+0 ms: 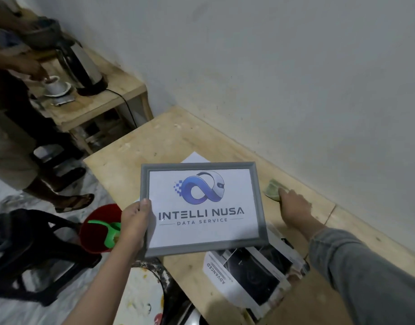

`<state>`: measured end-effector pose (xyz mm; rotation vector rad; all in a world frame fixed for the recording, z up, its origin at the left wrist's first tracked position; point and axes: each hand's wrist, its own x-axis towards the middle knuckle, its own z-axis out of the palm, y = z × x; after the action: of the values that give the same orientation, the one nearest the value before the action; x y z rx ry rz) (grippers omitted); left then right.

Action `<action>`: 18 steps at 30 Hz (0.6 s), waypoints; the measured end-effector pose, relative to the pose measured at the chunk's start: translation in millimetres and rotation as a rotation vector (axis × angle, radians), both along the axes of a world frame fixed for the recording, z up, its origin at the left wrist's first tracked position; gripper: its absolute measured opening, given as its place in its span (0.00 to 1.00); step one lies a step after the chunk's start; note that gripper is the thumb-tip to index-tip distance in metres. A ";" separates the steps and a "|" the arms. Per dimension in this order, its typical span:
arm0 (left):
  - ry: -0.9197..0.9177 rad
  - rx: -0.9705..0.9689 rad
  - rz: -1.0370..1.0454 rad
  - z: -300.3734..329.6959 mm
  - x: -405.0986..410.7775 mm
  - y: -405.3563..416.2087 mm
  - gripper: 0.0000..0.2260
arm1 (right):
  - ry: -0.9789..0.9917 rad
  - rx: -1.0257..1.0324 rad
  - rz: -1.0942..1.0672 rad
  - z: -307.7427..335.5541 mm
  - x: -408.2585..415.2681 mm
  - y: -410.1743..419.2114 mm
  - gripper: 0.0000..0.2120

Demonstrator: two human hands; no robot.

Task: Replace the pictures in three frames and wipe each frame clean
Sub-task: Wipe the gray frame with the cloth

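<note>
A grey picture frame [260,207] shows a white picture with a blue logo and the words INTELLI NUSA DATA SERVICE. My left hand [135,221] grips its left edge and holds it above the wooden table [159,141]. My right hand [293,205] rests on the table to the right of the frame, fingers closed on a pale green cloth [273,189]. A white sheet of paper [194,157] peeks out behind the frame's top edge. More frames or printed pictures [253,275], black and white, lie stacked on the table under the frame's lower right corner.
A red bucket with a green scoop [99,228] stands on the floor left of the table, beside a dark plastic stool [30,249]. Another person [16,141] stands at a smaller wooden table [103,102] with a kettle [81,66] and a cup [55,86]. A white wall runs behind.
</note>
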<state>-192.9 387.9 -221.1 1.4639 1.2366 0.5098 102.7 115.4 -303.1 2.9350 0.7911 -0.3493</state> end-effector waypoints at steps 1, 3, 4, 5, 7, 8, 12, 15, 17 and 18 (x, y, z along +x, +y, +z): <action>-0.006 -0.006 0.000 0.3 1.2 -0.5 0.14 | -0.006 0.044 -0.012 1.3 3.0 -0.1 0.19; -0.018 -0.018 0.012 -1.6 5.5 1.8 0.13 | 0.022 0.159 -0.075 6.9 10.4 2.1 0.20; -0.022 -0.021 0.009 -3.4 8.2 2.8 0.13 | 0.042 0.249 -0.119 12.5 12.7 1.4 0.22; -0.015 -0.022 0.004 -3.5 11.6 3.0 0.12 | 0.060 0.350 -0.162 20.1 13.8 0.0 0.25; -0.017 -0.025 -0.011 -3.8 20.1 2.5 0.12 | 0.036 0.545 -0.210 40.0 14.1 -3.6 0.32; -0.016 -0.025 -0.028 -4.3 25.8 0.2 0.12 | -0.008 0.627 -0.213 51.6 13.8 -6.9 0.33; -0.036 -0.015 -0.099 2.0 50.0 -19.5 0.11 | -0.220 0.785 -0.019 91.6 8.4 -13.8 0.31; -0.079 0.004 -0.163 13.9 67.2 -47.3 0.13 | -0.261 0.637 0.247 102.1 4.9 -27.2 0.29; -0.104 0.026 -0.191 20.5 74.8 -62.8 0.14 | -0.275 0.507 0.365 99.4 2.5 -40.2 0.29; -0.114 0.035 -0.195 24.9 78.6 -72.6 0.15 | -0.297 0.470 0.403 98.5 -0.6 -54.0 0.30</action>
<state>-114.2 315.3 -196.2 1.5447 0.9883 0.4770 102.1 61.4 -204.6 2.9944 1.5454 0.3397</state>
